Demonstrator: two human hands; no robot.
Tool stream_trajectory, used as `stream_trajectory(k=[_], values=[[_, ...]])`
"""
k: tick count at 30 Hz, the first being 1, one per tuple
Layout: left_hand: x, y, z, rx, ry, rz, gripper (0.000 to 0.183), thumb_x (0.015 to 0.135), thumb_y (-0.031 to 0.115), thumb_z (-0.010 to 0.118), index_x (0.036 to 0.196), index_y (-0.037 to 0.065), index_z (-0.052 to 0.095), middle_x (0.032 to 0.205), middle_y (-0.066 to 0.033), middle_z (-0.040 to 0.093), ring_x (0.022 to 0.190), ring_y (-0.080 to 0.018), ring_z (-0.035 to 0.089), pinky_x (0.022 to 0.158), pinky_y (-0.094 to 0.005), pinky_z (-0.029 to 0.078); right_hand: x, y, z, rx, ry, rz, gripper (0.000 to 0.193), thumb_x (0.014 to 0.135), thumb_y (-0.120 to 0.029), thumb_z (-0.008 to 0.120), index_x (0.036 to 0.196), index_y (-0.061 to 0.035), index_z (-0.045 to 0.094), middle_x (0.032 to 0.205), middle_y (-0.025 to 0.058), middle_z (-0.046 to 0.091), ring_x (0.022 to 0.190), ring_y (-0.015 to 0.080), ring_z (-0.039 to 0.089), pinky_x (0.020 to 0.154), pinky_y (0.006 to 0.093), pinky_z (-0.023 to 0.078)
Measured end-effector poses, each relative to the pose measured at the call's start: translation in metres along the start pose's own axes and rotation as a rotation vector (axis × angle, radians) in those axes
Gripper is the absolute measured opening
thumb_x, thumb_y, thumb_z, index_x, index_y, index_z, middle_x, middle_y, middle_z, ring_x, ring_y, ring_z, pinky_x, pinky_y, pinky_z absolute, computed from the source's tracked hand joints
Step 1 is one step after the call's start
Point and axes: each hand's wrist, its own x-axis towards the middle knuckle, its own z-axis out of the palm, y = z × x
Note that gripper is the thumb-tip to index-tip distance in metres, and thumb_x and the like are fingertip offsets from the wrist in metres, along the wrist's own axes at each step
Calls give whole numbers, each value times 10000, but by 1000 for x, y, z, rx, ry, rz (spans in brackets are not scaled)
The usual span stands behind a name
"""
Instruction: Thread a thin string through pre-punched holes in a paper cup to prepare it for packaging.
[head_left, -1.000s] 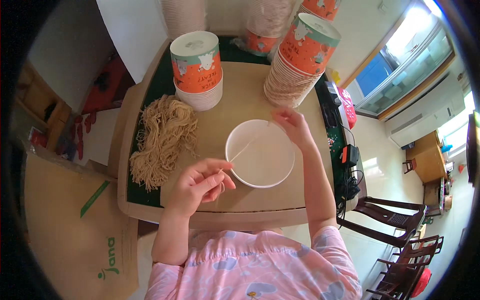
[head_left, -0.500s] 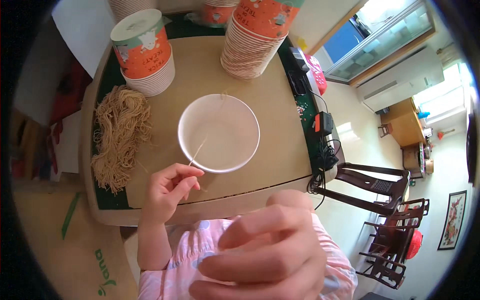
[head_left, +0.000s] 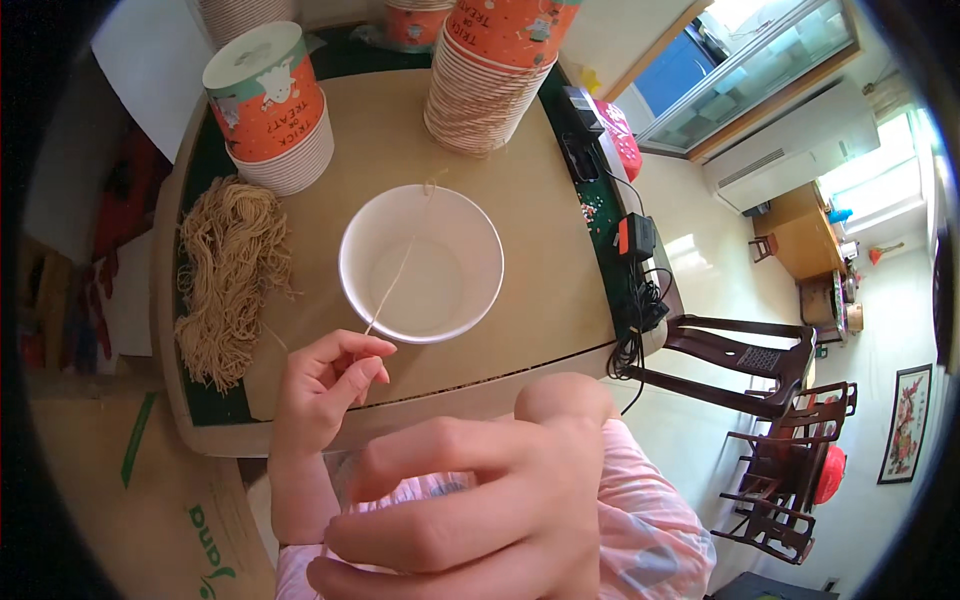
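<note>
String (head_left: 388, 290) held in the left fingers (head_left: 343, 346) crosses the white bucket (head_left: 445, 280)

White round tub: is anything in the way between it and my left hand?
Nothing visible blocks the way; only the thin beige string runs from your left hand over the white round tub.

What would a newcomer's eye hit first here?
The right hand, looming large at the lower middle. Next, the round white tub above it, with a thin strand running across it from the left hand. Then the upside-down orange cup stack at upper left, above a tan string bundle.
</note>
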Motion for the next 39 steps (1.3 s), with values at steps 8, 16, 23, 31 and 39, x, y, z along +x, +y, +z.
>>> stream_trajectory(k=[8, 16, 23, 31, 39], values=[[-4, 8, 4, 29, 13, -8, 122, 882, 42, 590, 976, 11, 660, 728, -11, 615, 574, -15, 423, 515, -170, 339, 10, -12, 4, 514, 253, 380, 72, 800, -130, 562, 820, -80, 610, 769, 23, 516, 704, 199, 535, 644, 341, 422], [1, 1, 4, -2, -7, 13, 128, 884, 39, 599, 991, 8, 661, 731, -14, 618, 569, -19, 432, 511, -168, 345, 6, -1, -3, 304, 148, 188, 84, 819, -116, 563, 788, -58, 614, 776, 44, 556, 686, 194, 550, 619, 329, 425], [3, -3, 1, 13, -33, 42, 134, 880, 44, 602, 993, 8, 665, 724, -17, 624, 565, -16, 431, 507, -170, 345, 5, 1, -5, 91, 110, 33, 95, 834, -109, 571, 782, -45, 618, 779, 60, 584, 678, 191, 562, 598, 323, 427], [1, 2, 4, 45, -38, 23, 131, 885, 34, 581, 992, -1, 648, 735, -24, 620, 573, -22, 428, 524, -178, 353, 4, -2, -12, 111, 57, 102, 69, 812, -100, 581, 772, -54, 613, 779, 51, 565, 675, 186, 545, 581, 318, 411], [2, 3, 2, 30, -29, 19, 130, 882, 48, 599, 989, 1, 657, 734, -18, 618, 579, -21, 438, 528, -172, 357, 3, 1, -14, 300, 47, 169, 58, 806, -81, 588, 771, -47, 619, 774, 64, 571, 665, 192, 549, 567, 316, 408]])
